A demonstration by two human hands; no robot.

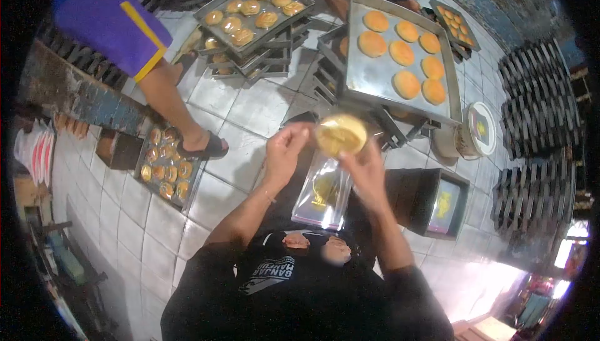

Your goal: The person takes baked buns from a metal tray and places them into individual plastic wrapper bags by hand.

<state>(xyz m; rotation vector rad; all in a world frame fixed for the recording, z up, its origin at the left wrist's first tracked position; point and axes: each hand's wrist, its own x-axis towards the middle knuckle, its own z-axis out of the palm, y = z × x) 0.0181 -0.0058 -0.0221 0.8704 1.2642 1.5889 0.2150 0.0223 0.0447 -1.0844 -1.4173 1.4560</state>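
A round golden bun (340, 135), blurred by motion, is held up in front of me, with clear film and yellow print seeming to cover it. My right hand (367, 175) grips it from below right. Beside its left edge, my left hand (286, 150) has thumb and fingers pinched together; whatever is between them is too small to make out. Below the hands, clear plastic bags (322, 194) with yellow print lie on my lap.
Ahead stands a tray of buns (365, 79) on stacked trays. Wrapped buns fill another tray stack (215, 29) and a floor tray (187, 200). A person's sandalled foot (206, 144) is at left. At right are a white bucket (465, 144), a box of bags (431, 203) and tray stacks (531, 197).
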